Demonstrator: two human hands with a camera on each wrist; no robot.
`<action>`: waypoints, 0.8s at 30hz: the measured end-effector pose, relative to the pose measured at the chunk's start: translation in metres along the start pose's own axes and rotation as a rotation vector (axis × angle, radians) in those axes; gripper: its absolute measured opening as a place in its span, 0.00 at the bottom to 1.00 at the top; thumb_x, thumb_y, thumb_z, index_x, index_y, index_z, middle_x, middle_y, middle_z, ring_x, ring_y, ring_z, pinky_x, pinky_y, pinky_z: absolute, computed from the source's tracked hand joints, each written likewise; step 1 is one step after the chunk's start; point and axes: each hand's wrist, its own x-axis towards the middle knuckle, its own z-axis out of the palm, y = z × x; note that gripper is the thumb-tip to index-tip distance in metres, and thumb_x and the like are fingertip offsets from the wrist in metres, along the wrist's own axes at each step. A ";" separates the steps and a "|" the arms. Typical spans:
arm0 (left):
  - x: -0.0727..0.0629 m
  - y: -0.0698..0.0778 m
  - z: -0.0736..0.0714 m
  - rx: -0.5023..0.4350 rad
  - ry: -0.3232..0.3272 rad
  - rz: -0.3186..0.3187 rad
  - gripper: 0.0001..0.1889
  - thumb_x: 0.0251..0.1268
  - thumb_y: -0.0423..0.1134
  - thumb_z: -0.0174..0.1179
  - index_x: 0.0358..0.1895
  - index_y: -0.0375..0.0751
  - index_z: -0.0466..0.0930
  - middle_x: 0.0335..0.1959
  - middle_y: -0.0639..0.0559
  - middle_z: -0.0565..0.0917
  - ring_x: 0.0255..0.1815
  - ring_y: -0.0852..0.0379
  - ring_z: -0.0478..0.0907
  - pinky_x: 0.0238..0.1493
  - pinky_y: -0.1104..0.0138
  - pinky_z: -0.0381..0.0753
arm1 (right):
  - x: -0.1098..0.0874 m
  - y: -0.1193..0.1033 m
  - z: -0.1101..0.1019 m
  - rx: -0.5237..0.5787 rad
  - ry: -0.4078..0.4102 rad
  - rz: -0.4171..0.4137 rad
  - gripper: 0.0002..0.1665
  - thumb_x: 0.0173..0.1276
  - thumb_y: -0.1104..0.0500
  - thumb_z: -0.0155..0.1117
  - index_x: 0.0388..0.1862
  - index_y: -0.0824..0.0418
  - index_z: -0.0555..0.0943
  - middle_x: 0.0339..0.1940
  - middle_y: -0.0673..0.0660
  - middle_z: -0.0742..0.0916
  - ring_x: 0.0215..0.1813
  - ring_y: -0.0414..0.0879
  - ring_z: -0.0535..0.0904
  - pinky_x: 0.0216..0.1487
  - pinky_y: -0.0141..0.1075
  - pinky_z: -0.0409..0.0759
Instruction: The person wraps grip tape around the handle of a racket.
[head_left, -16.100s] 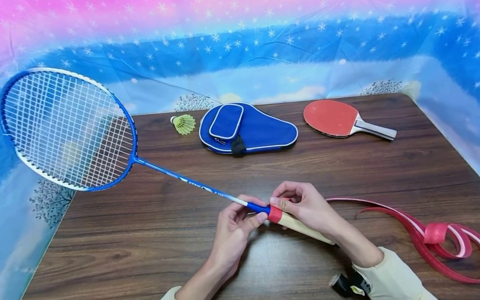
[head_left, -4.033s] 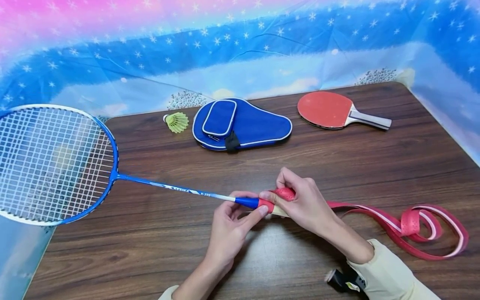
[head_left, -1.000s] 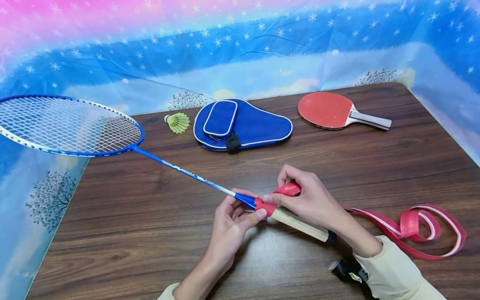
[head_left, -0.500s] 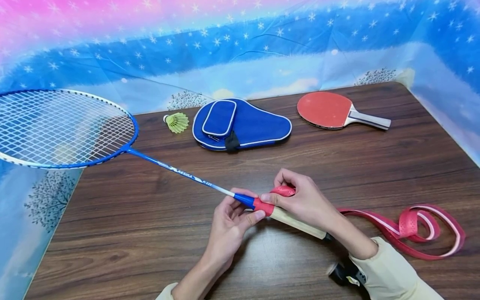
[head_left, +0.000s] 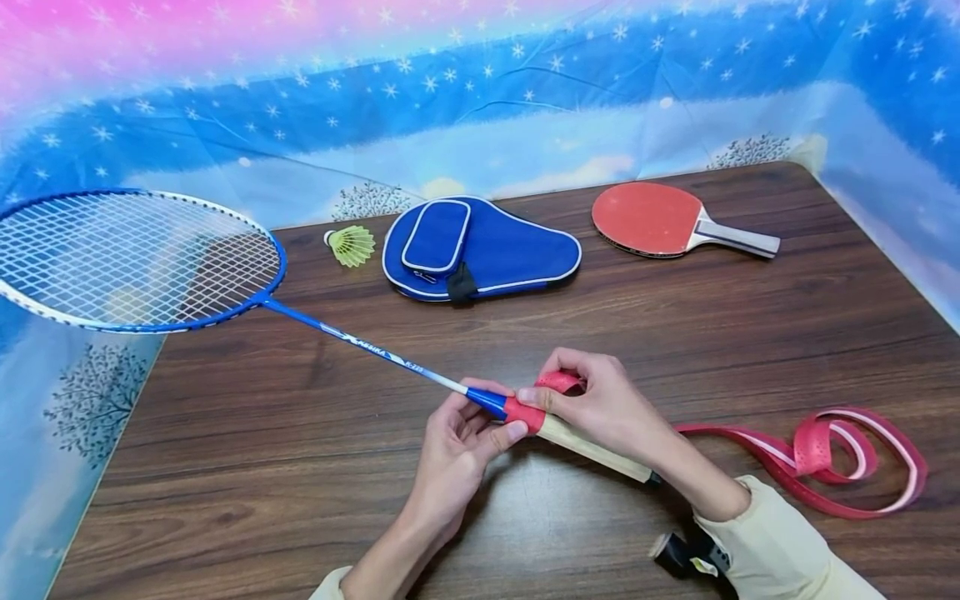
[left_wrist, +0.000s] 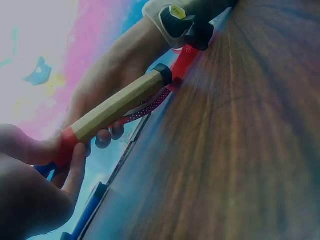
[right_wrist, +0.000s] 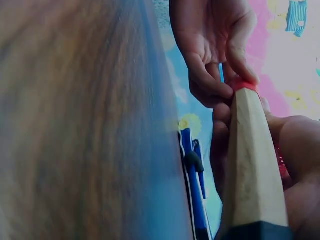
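In the head view a blue and white badminton racket (head_left: pixel 367 346) is held above the table, its strung head up at the left. My left hand (head_left: pixel 457 454) grips it where the blue cone (head_left: pixel 486 402) meets the handle, thumb on a band of red grip tape (head_left: pixel 523 414). With thumb and fingers, my right hand (head_left: pixel 611 412) pinches the tape at that band; a loop of it bulges behind the fingers. Below the band the wooden handle (left_wrist: pixel 115 107) is bare down to a black end cap (left_wrist: pixel 162 74), as the left wrist view shows. From the right hand the tape trails onto the table.
The loose tape (head_left: pixel 813 446) lies curled at the right. Along the back of the table (head_left: pixel 262 500) are a yellow shuttlecock (head_left: pixel 351 246), a blue paddle case (head_left: pixel 517 246) and a red table tennis paddle (head_left: pixel 648 218). A patterned cloth (head_left: pixel 480 92) hangs behind.
Since 4 s ago the racket has rolled, so its head appears flatter and higher, and more bare handle shows. Over the last second the right hand has moved slightly. The curled tape lies further left than 16 s ago.
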 end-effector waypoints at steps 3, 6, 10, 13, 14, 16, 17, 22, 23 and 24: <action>0.000 0.001 0.000 0.000 0.002 -0.019 0.20 0.58 0.27 0.69 0.53 0.36 0.75 0.49 0.39 0.81 0.49 0.46 0.79 0.49 0.63 0.81 | -0.001 -0.001 0.002 -0.012 0.053 -0.029 0.18 0.57 0.39 0.73 0.29 0.47 0.79 0.19 0.48 0.74 0.24 0.41 0.67 0.24 0.34 0.62; 0.000 0.001 0.000 -0.006 0.004 -0.031 0.20 0.58 0.28 0.69 0.53 0.36 0.75 0.49 0.39 0.81 0.49 0.46 0.79 0.48 0.63 0.81 | -0.003 -0.002 0.003 -0.025 0.084 -0.040 0.18 0.56 0.38 0.74 0.28 0.46 0.78 0.17 0.47 0.74 0.23 0.41 0.67 0.22 0.34 0.61; 0.001 0.001 0.000 -0.004 0.006 -0.036 0.19 0.58 0.28 0.69 0.53 0.36 0.76 0.48 0.39 0.81 0.49 0.46 0.80 0.48 0.63 0.81 | -0.003 -0.002 0.004 -0.050 0.114 -0.045 0.18 0.55 0.38 0.74 0.27 0.46 0.78 0.16 0.47 0.74 0.22 0.41 0.65 0.21 0.34 0.59; 0.001 0.001 0.000 0.001 0.005 -0.043 0.19 0.59 0.29 0.68 0.53 0.36 0.76 0.48 0.39 0.81 0.50 0.46 0.80 0.48 0.62 0.82 | -0.004 -0.002 0.004 -0.071 0.125 -0.052 0.18 0.56 0.38 0.74 0.27 0.47 0.78 0.16 0.47 0.73 0.21 0.40 0.64 0.21 0.34 0.58; 0.001 0.001 0.000 0.003 0.004 -0.046 0.19 0.59 0.29 0.68 0.53 0.36 0.76 0.49 0.39 0.81 0.50 0.46 0.80 0.48 0.62 0.82 | -0.004 -0.002 0.004 -0.078 0.126 -0.057 0.18 0.57 0.39 0.73 0.27 0.48 0.78 0.17 0.47 0.73 0.21 0.40 0.64 0.21 0.34 0.58; 0.002 0.001 0.000 0.005 0.000 -0.050 0.19 0.60 0.30 0.68 0.54 0.37 0.76 0.49 0.39 0.81 0.50 0.46 0.80 0.49 0.61 0.81 | -0.004 -0.002 0.005 -0.084 0.127 -0.069 0.18 0.57 0.39 0.73 0.27 0.48 0.77 0.17 0.47 0.72 0.21 0.40 0.64 0.21 0.34 0.58; 0.002 0.001 0.001 0.004 0.000 -0.055 0.20 0.60 0.30 0.68 0.55 0.37 0.76 0.50 0.40 0.81 0.51 0.46 0.80 0.50 0.61 0.81 | -0.003 -0.001 0.005 -0.085 0.125 -0.075 0.18 0.58 0.39 0.73 0.27 0.48 0.77 0.17 0.47 0.72 0.21 0.40 0.64 0.21 0.34 0.59; 0.002 0.002 0.001 -0.034 0.017 -0.098 0.25 0.59 0.30 0.69 0.59 0.34 0.72 0.52 0.39 0.80 0.53 0.45 0.79 0.54 0.61 0.79 | -0.002 0.000 0.003 -0.086 0.120 -0.091 0.18 0.56 0.38 0.73 0.26 0.46 0.76 0.17 0.46 0.73 0.22 0.40 0.65 0.21 0.34 0.59; 0.002 0.002 0.002 -0.045 0.018 -0.105 0.26 0.59 0.30 0.69 0.60 0.33 0.71 0.53 0.39 0.80 0.54 0.45 0.79 0.54 0.60 0.79 | -0.002 0.000 0.003 -0.087 0.122 -0.093 0.18 0.56 0.38 0.73 0.26 0.45 0.76 0.17 0.46 0.73 0.22 0.40 0.65 0.21 0.34 0.59; 0.002 0.002 0.002 -0.055 0.019 -0.110 0.27 0.58 0.30 0.70 0.61 0.32 0.70 0.53 0.39 0.80 0.54 0.45 0.79 0.55 0.60 0.79 | -0.002 0.001 0.003 -0.088 0.125 -0.096 0.18 0.55 0.38 0.74 0.26 0.45 0.76 0.17 0.45 0.73 0.22 0.40 0.65 0.21 0.34 0.59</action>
